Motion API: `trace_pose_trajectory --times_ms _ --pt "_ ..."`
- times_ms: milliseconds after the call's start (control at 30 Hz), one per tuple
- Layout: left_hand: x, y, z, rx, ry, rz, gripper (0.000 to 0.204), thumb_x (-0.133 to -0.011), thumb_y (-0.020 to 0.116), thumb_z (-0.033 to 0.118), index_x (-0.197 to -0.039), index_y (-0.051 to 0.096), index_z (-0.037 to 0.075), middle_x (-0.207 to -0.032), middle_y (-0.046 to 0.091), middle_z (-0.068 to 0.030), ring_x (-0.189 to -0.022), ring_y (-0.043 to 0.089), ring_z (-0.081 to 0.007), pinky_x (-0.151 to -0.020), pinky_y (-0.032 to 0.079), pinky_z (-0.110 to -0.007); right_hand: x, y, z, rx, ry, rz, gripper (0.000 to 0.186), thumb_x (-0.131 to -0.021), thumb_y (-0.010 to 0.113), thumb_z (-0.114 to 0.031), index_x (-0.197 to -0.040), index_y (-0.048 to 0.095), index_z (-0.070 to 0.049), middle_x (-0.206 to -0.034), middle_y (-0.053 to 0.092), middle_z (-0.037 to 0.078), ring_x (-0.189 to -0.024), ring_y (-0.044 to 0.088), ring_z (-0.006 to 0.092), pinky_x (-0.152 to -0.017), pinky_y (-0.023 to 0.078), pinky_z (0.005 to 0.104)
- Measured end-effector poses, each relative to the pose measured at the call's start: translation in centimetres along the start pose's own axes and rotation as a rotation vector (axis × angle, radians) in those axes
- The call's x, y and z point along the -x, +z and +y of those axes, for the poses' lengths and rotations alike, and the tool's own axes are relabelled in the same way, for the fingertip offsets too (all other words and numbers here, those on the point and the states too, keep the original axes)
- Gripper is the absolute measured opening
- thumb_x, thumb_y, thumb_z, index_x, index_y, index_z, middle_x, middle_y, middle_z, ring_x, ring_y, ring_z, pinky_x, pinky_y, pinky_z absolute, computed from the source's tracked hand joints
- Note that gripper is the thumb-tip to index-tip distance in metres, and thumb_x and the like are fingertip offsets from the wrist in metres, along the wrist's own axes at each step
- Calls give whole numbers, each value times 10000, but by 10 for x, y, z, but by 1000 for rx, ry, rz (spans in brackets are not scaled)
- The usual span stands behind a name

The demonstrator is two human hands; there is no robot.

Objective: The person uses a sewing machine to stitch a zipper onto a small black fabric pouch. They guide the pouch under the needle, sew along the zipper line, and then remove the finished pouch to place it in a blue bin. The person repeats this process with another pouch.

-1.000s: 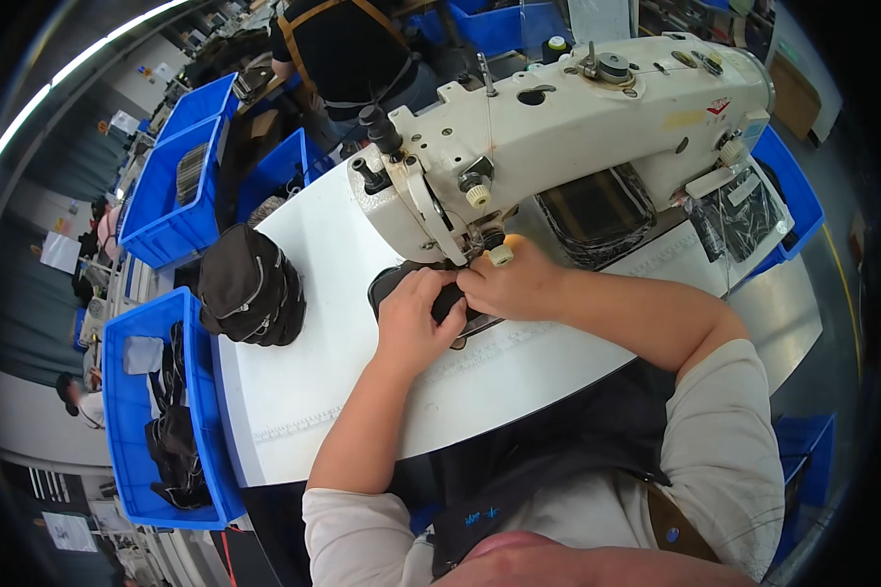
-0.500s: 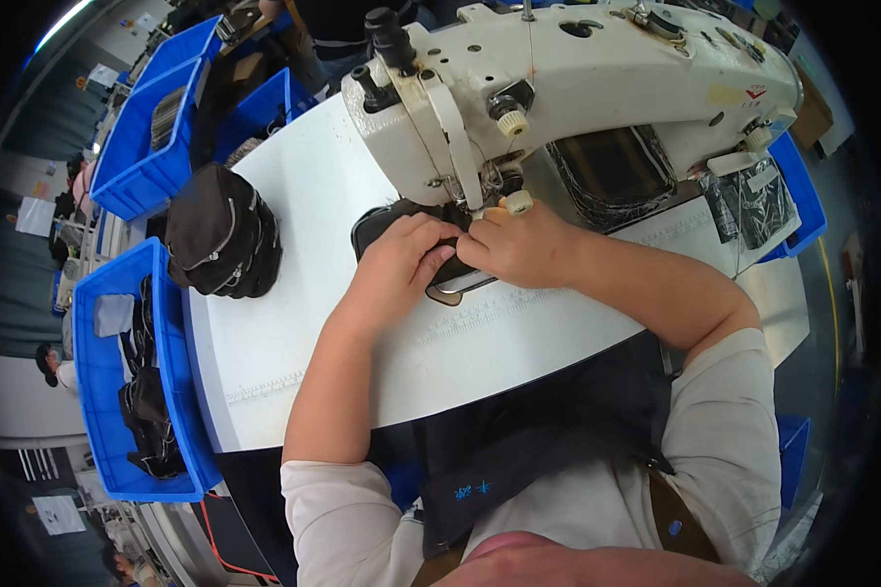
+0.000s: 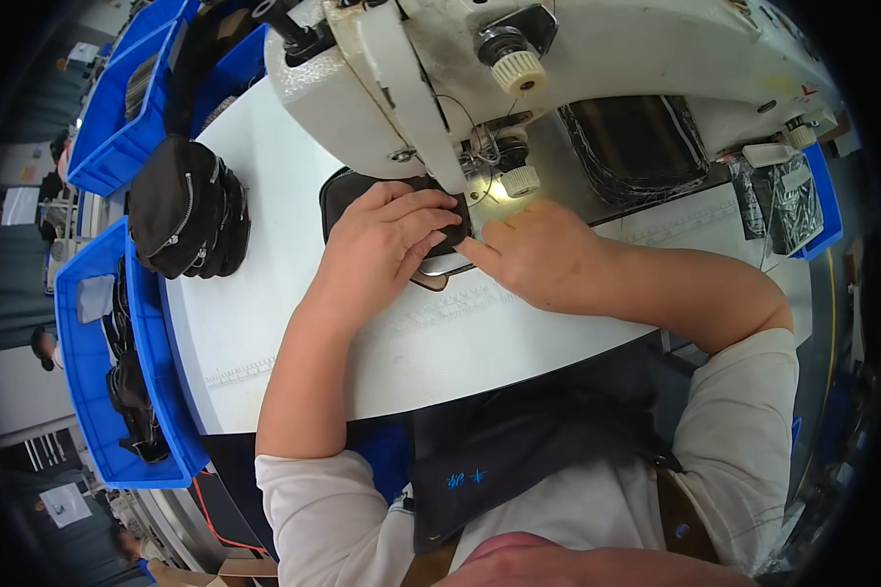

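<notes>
Mostly, the dark fabric piece [image 3: 336, 207] lies under the left hand [image 3: 387, 230], at the head of the white sewing machine [image 3: 656, 59]; take the piece as the middle of the clock. The left hand comes onto it from six o'clock, its fingers laid across the top toward two, slightly bent. The right hand [image 3: 553, 259] sits near four o'clock, loosely folded, with the forefinger straight and its tip at the piece's right end. Whether either hand pinches the cloth I cannot tell, as the contact is partly hidden.

From twelve round to three o'clock arches the machine, its head overhanging the far edge and covering part of it. A white worktable [image 3: 264, 313] spreads beneath. At eight o'clock a blue bin [image 3: 80, 364] holds dark cloth items; at nine stands a stack of dark zippered pouches [image 3: 186, 210], well apart from the left hand. Between two and three, under the machine's arm, lies a stack of dark panels [image 3: 636, 147]; farther out at three is a clear-wrapped packet [image 3: 795, 205]. Near two, just beyond the right hand, is a ridged cream knob [image 3: 521, 181] beside a lit patch.

As for the piece, it is black, with a rounded corner at ten o'clock and a raised rim along its left side; the fingers cover its middle. A small tan-edged tab [image 3: 431, 282] shows at five o'clock; I cannot tell whether it belongs to the piece.
</notes>
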State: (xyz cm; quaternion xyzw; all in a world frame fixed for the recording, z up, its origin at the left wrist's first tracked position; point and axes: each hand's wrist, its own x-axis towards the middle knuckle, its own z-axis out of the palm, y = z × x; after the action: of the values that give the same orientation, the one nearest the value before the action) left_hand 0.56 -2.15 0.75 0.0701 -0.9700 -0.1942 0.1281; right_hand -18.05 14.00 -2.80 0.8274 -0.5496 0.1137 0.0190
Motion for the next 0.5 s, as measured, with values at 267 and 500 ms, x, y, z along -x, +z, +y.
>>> trace_pose_trajectory --times_ms 267,500 --pt "-1 9 2 -78 25 54 334 -881 747 58 -1208 783 114 -1244 737 -20 -1076 647 -298 -946 529 -423 0 -1 0 -18 5 -8 378 -839 672 -119 -1209 720 -56 -799 592 34 -714 633 206 -637 478 370" --pt "1 11 10 -113 -23 49 319 -889 739 43 -1198 780 110 -1257 729 -18 -1090 658 -293 -942 525 -395 0 -1 1 -32 -38 113 110 -855 675 -117 -926 626 -48 -761 628 72 -653 684 233 -586 525 375"
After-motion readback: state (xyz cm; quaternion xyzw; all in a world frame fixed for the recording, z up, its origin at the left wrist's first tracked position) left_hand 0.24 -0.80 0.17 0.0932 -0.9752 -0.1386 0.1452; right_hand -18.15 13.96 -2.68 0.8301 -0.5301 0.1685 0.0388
